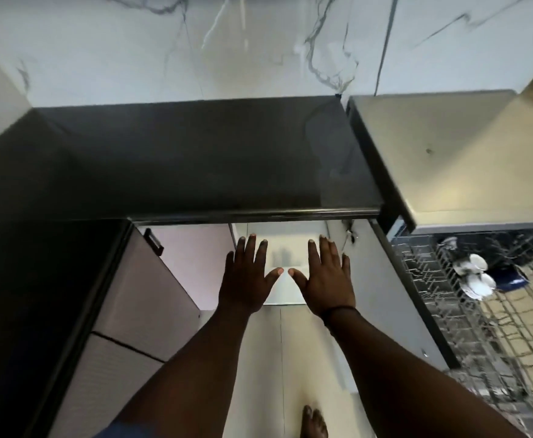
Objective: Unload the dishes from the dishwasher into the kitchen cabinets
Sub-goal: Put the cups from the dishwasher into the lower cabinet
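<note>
Glossy dark countertop (195, 153) under white veined marble wall (258, 42). Open white cabinet shelf (285, 248) below, contents unclear. Left hand (247, 279), right hand (326, 279) — both flat, fingers spread, empty. White dishes (476, 279) — blurred — in wire dishwasher rack (495, 327), 3 o'clock, well apart from right hand.

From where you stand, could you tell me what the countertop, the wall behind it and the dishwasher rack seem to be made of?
The countertop looks like dark polished stone or glass: it mirrors the wall. The wall looks like glossy white marble or marble-look tile, with grey veins. The dishwasher rack seems to be grey coated metal wire, forming a thin grid.
</note>
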